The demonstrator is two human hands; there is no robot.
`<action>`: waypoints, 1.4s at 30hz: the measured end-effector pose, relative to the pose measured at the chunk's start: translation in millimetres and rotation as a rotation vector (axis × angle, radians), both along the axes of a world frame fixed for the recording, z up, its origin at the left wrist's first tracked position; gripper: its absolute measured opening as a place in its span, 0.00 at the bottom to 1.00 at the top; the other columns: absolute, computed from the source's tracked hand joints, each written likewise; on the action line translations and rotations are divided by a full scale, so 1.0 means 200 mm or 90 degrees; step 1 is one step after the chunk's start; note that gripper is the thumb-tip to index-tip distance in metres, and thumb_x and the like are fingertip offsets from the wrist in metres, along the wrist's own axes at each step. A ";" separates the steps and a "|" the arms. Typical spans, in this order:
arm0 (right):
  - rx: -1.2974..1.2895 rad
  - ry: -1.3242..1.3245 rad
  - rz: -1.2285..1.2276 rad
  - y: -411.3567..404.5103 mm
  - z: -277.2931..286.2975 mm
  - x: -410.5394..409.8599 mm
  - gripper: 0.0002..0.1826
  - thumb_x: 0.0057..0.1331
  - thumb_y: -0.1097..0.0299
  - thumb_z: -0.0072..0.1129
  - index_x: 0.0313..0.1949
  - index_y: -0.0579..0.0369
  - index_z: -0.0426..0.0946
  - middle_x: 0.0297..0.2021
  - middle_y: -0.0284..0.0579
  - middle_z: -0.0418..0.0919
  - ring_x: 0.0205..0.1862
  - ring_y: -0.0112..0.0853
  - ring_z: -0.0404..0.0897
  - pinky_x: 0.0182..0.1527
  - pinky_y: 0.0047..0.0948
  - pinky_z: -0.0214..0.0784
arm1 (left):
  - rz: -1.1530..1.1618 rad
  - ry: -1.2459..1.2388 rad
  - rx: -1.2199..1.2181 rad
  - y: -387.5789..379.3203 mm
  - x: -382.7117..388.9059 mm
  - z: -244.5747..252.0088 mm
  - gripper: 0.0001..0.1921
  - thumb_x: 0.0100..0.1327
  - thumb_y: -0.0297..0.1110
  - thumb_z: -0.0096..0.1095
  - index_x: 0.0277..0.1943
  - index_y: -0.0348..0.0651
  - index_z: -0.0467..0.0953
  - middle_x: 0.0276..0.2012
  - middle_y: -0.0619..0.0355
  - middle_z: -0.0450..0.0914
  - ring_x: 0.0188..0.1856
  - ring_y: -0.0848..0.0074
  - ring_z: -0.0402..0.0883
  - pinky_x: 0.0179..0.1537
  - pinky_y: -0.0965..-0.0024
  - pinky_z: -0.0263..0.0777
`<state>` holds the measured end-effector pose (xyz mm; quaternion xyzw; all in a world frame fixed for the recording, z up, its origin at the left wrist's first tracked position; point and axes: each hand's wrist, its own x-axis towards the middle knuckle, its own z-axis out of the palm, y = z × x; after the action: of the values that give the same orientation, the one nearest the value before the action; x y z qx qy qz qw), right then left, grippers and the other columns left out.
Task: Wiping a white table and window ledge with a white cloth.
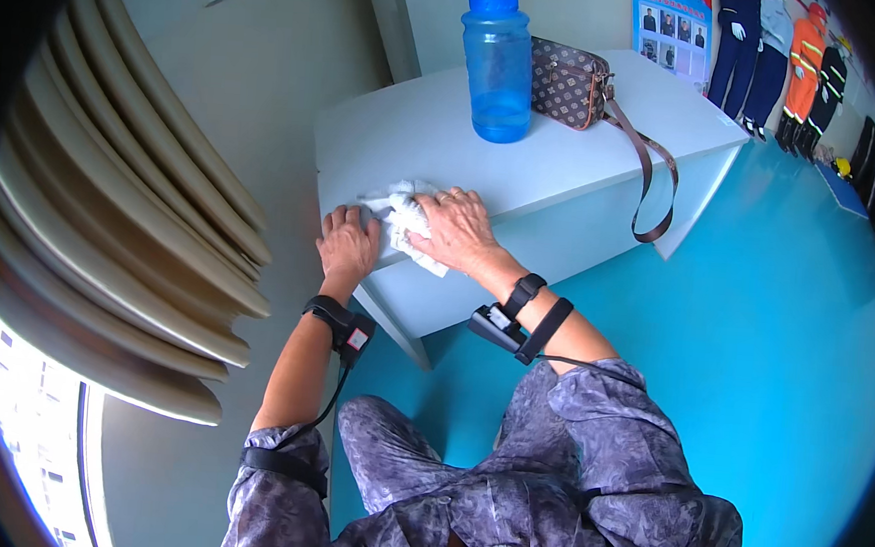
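Observation:
My right hand (455,228) grips a crumpled white cloth (409,215) against the near left end of a white table (422,152). Part of the cloth spreads over the tabletop, and a fold hangs past the front edge. Just left of it, my left hand (349,243) lies palm down on the table's left corner, with the thumb close to the cloth. No object shows in that hand, though its palm is hidden. Black strapped devices sit on both wrists, with cables running up the forearms.
A translucent blue bottle (496,74) stands on the table beside a brown patterned shoulder bag (569,86). The bag's strap (663,204) hangs over the front edge. A gathered beige curtain (134,202) is at left. Clothed figures (803,63) line the far right wall.

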<state>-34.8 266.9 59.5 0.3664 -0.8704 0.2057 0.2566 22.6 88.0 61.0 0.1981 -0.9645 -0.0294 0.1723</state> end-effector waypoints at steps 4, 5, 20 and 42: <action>-0.018 -0.046 -0.095 0.28 0.01 -0.18 0.23 0.51 0.47 0.62 0.41 0.50 0.78 0.37 0.43 0.80 0.44 0.39 0.76 0.47 0.40 0.66 | -0.001 -0.007 0.002 -0.01 0.01 0.01 0.24 0.63 0.47 0.46 0.57 0.42 0.68 0.60 0.52 0.65 0.64 0.61 0.61 0.58 0.51 0.61; -0.020 -0.040 -0.161 0.41 0.00 -0.26 0.22 0.51 0.46 0.62 0.38 0.48 0.79 0.33 0.41 0.80 0.41 0.38 0.78 0.44 0.39 0.67 | -0.003 -0.007 0.004 0.01 0.00 0.01 0.24 0.63 0.47 0.46 0.57 0.42 0.68 0.60 0.52 0.65 0.64 0.61 0.61 0.58 0.51 0.61; 0.078 -0.079 -0.344 0.65 0.06 -0.49 0.22 0.53 0.46 0.60 0.42 0.45 0.79 0.32 0.43 0.81 0.39 0.37 0.79 0.43 0.39 0.67 | 0.007 0.005 0.001 0.01 -0.01 0.01 0.24 0.62 0.46 0.47 0.56 0.40 0.69 0.60 0.52 0.65 0.64 0.60 0.61 0.58 0.49 0.61; 0.088 -0.069 -0.474 0.91 0.07 -0.56 0.21 0.55 0.49 0.61 0.40 0.49 0.79 0.35 0.46 0.82 0.43 0.40 0.79 0.45 0.41 0.67 | 0.002 0.012 0.001 0.01 -0.01 0.00 0.24 0.62 0.47 0.48 0.56 0.41 0.69 0.60 0.52 0.66 0.64 0.61 0.61 0.58 0.52 0.62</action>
<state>-147.6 449.2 73.3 0.0304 -0.9680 0.0579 0.2421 21.1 90.8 61.0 0.1994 -0.9624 -0.0317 0.1817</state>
